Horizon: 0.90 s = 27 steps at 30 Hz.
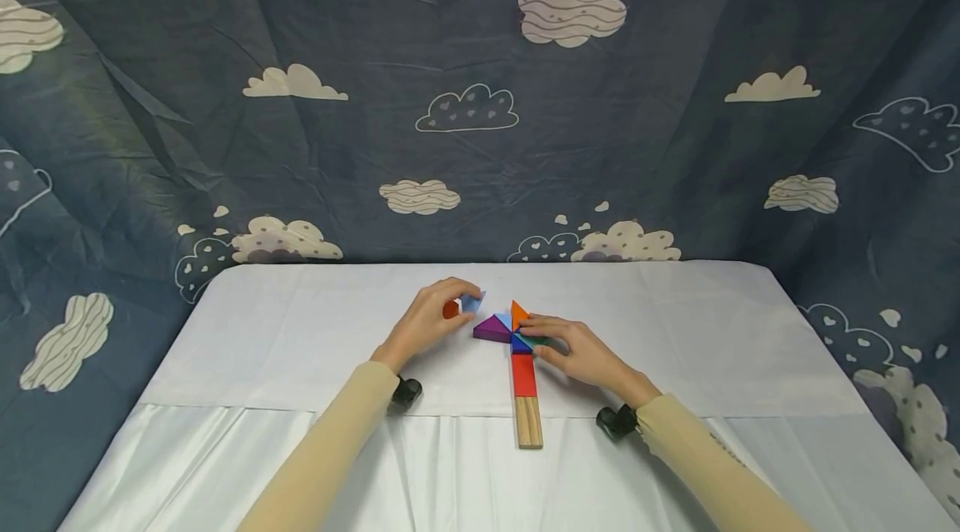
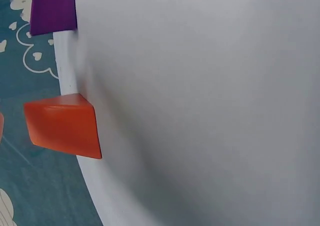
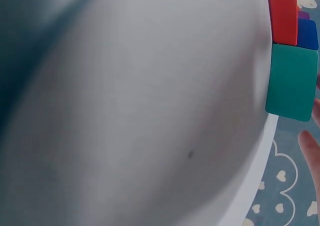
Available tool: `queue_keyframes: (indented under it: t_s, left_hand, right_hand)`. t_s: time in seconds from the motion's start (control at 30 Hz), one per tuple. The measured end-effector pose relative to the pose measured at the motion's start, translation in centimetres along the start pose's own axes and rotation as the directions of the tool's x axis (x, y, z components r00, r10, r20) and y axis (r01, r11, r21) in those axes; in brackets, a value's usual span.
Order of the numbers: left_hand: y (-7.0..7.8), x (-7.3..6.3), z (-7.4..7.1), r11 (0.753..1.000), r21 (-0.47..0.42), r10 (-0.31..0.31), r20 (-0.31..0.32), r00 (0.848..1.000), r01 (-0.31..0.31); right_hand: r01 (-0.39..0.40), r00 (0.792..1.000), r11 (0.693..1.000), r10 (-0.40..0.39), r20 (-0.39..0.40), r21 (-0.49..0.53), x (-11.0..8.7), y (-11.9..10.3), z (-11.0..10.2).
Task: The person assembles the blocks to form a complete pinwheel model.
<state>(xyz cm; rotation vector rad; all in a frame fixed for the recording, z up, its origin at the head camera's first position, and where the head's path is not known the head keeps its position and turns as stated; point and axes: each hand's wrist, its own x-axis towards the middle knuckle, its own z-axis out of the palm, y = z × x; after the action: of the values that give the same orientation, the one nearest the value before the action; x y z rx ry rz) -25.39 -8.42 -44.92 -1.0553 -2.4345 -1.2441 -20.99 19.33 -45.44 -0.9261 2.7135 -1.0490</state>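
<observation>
My left hand [image 1: 431, 317] pinches a light blue triangular block [image 1: 472, 303] between thumb and fingertips. An orange-red block [image 1: 450, 309] shows inside the curve of that hand; I cannot tell whether the hand touches it. In the left wrist view this orange-red block [image 2: 62, 128] appears below a purple block [image 2: 54, 8]. My right hand [image 1: 581, 348] reaches over the right side of a pinwheel of triangular blocks, fingers extended around a green block [image 3: 292, 81]. The pinwheel includes a purple block [image 1: 491, 328], an orange block [image 1: 517, 313] and a dark blue block [image 1: 520, 345].
Under the pinwheel a red block [image 1: 524, 375] and a bare wooden block [image 1: 528, 422] continue in a line toward the front. The table [image 1: 300, 332] has a white cover. Behind it hangs a dark curtain [image 1: 465, 32] with clouds.
</observation>
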Motion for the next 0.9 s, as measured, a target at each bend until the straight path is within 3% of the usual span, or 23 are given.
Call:
queue_keyframes:
  t_s: [0.17,0.4,0.7,0.9]
  left_hand:
    - [0.5,-0.5,0.1,1.0,0.002,-0.025,0.002,1.0,0.025]
    - [1.1,-1.5,0.0,0.998,-0.008,-0.067,0.06,0.996,0.068]
    - [1.6,-2.4,0.3,0.999,0.046,-0.035,0.163,0.986,0.028]
    - [1.6,-2.6,0.7,1.0,0.018,-0.025,0.194,0.981,0.022]
  right_hand:
    - [-0.004,1.0,1.0,0.004,0.012,-0.009,0.1,0.0,0.0]
    - [0.007,1.0,1.0,-0.006,0.03,-0.026,0.1,-0.1,0.0]
    - [0.047,0.998,0.998,-0.045,0.045,-0.041,0.0,0.1,0.1]
    - [0.05,0.998,0.998,-0.048,0.049,-0.038,0.0,0.2,0.1]
